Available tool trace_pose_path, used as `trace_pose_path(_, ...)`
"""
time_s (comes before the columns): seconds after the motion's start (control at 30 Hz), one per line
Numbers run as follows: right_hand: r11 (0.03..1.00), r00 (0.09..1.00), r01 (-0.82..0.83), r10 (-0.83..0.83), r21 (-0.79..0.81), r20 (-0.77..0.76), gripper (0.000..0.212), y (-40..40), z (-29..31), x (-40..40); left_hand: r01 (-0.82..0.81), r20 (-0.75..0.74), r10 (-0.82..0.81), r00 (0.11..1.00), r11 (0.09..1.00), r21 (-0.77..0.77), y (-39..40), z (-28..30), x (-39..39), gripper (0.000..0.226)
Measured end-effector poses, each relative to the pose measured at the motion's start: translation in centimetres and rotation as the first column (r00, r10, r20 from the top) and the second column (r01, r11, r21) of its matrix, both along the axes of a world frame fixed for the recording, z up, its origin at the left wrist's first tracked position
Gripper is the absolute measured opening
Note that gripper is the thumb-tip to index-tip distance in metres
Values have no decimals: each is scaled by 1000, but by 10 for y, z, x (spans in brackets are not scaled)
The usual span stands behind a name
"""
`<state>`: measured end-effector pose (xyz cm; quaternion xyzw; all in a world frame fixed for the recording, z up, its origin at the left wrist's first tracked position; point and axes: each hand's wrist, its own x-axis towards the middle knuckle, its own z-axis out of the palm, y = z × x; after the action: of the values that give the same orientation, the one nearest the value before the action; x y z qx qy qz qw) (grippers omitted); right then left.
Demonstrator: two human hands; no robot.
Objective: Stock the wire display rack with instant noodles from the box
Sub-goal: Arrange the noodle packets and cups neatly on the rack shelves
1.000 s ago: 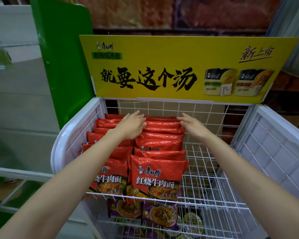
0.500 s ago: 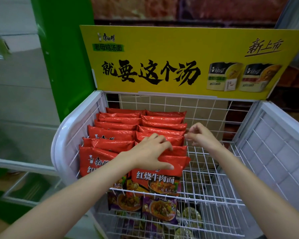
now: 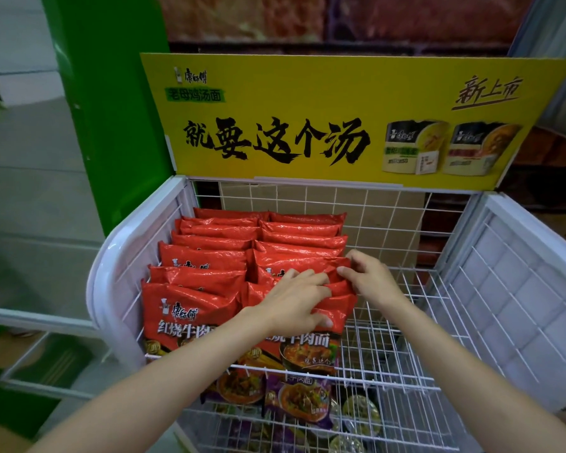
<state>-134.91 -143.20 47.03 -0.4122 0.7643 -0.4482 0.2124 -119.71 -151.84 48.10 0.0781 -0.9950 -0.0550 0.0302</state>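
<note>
my left hand [image 3: 294, 302] presses flat on the front red noodle packs [image 3: 209, 273]; my right hand [image 3: 370, 279] pinches a pack's corner; packs fill the wire rack's [image 3: 406, 322] left side; risk: upright rows toppling rightward into the bare section.

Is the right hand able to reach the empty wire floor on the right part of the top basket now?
Probably yes. The right hand rests at the edge of the red noodle packets, and the bare wire floor lies directly beside it, with nothing standing between.
</note>
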Motion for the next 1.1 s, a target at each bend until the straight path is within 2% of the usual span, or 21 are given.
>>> trace_pose_path(0.13,1000,999,-14,13,21,36,20,-2,2,-5,-20,-51,20,998,1000,16,1,-4,-4,41)
trace_pose_path(0.2,998,999,-11,9,54,39,18,-2,3,-7,-16,-32,17,999,999,30,1,-3,-4,41)
trace_pose_path(0.3,996,986,-56,44,72,164,12,-3,7,-12,-18,-1,18,1000,990,142,-3,4,-4,45)
trace_pose_path(0.33,997,975,-55,43,52,217,10,-5,11,-15,-28,-46,39,998,975,222,-6,9,-6,43)
trace_pose_path(0.4,1000,970,13,-18,20,242,11,-12,20,-22,-37,-248,129,960,937,346,-18,18,-14,30)
trace_pose_path(0.47,994,972,112,-113,20,205,15,-25,25,-29,-103,-375,244,894,928,358,-36,26,-24,16)
trace_pose_path(0.57,990,970,106,-123,89,211,17,-40,26,-32,-254,-267,320,909,933,255,-61,31,-37,20)
trace_pose_path(0.63,990,962,72,-101,124,254,16,-46,23,-32,-291,-112,315,943,938,190,-70,30,-43,27)
trace_pose_path(0.7,990,958,82,-111,119,266,8,-46,21,-32,-312,-27,321,947,934,173,-72,28,-47,28)
trace_pose_path(0.73,989,960,101,-126,110,251,2,-46,19,-32,-320,-30,330,943,931,176,-72,26,-48,24)
trace_pose_path(0.83,983,966,162,-176,89,189,18,-46,15,-36,-311,-88,335,938,925,217,-67,22,-50,10)
trace_pose_path(1.0,974,956,218,-225,54,187,21,-44,12,-44,-294,-157,343,926,917,270,-58,19,-53,9)
trace_pose_path(1.1,979,966,190,-200,76,161,19,-42,9,-46,-307,-116,342,933,920,245,-57,18,-56,10)
